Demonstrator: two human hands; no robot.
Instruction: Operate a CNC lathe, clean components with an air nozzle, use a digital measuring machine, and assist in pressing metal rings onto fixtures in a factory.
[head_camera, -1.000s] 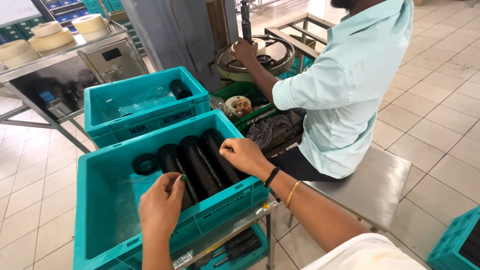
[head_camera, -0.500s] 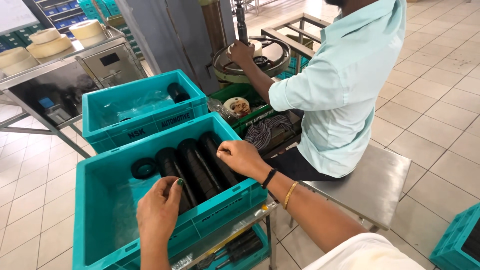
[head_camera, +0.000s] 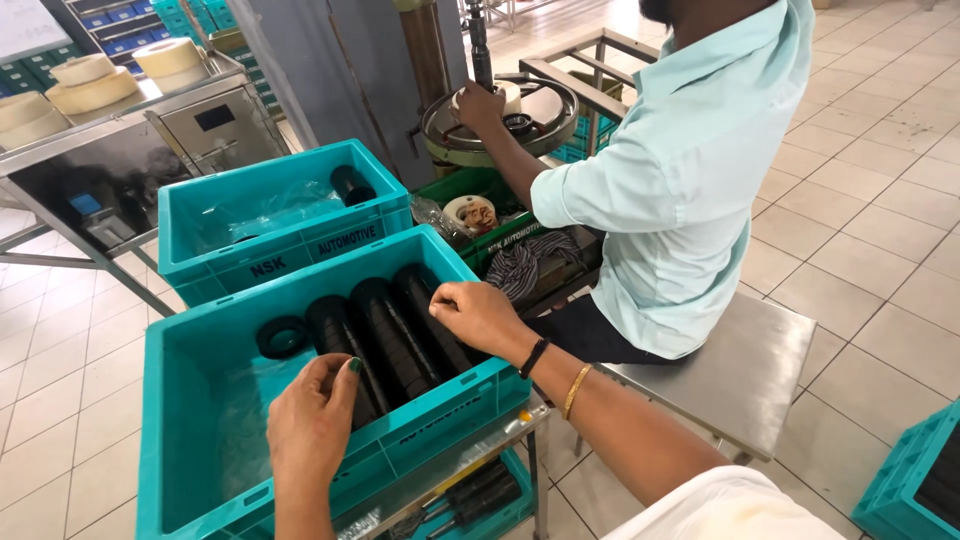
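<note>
Rolls (head_camera: 385, 335) lengthwise, away from hands (head_camera: 485, 315)

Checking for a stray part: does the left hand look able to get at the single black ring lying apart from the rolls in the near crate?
Probably yes. The left hand rests inside the near crate, the ring lies just beyond it, and nothing lies between them.

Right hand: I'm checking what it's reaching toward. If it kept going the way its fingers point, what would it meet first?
The right hand points left and slightly down into the near teal plastic crate. Its fingers would probably first meet the rows of stacked black rubber rings, which they seem almost to touch; depth is unclear.
</note>
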